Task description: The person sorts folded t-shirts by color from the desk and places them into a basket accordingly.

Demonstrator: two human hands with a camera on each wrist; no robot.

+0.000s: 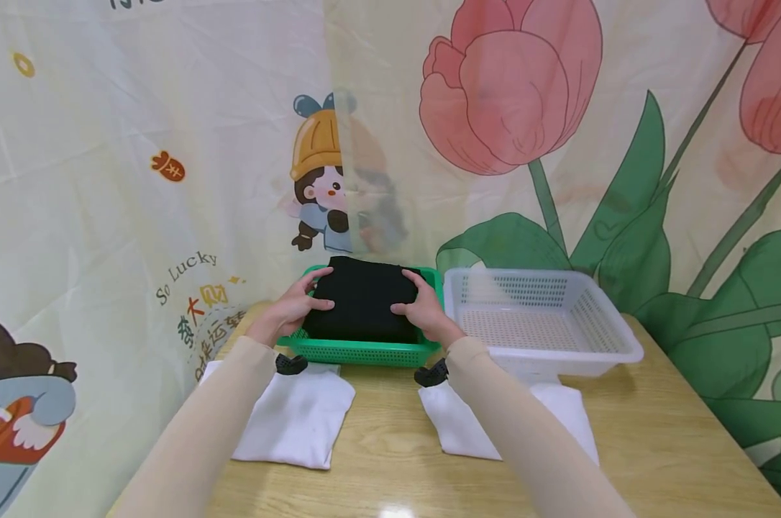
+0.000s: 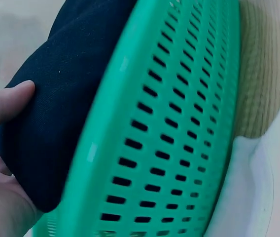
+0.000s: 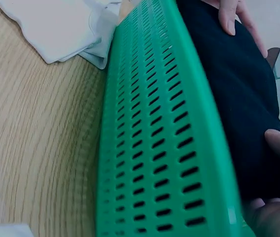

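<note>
A folded black cloth (image 1: pixel 364 302) lies in the green perforated basket (image 1: pixel 358 352), its far edge rising above the back rim. My left hand (image 1: pixel 292 306) grips the cloth's left side, thumb on top. On the opposite side, my right hand (image 1: pixel 427 311) holds it with the thumb likewise on the upper face. In the left wrist view, the fingers of the left hand go under a corner of the black cloth (image 2: pixel 66 98). The right wrist view has the black cloth (image 3: pixel 243 103) pinched between the right thumb and fingers, just inside the basket's rim.
A white perforated basket (image 1: pixel 623 345) stands right of the green one. Folded white cloths lie in front on the wooden table (image 1: pixel 390 432): one at left (image 1: pixel 293 424), another at right (image 1: pixel 568 414), partly under my forearms. A printed curtain (image 1: pixel 235 129) hangs behind.
</note>
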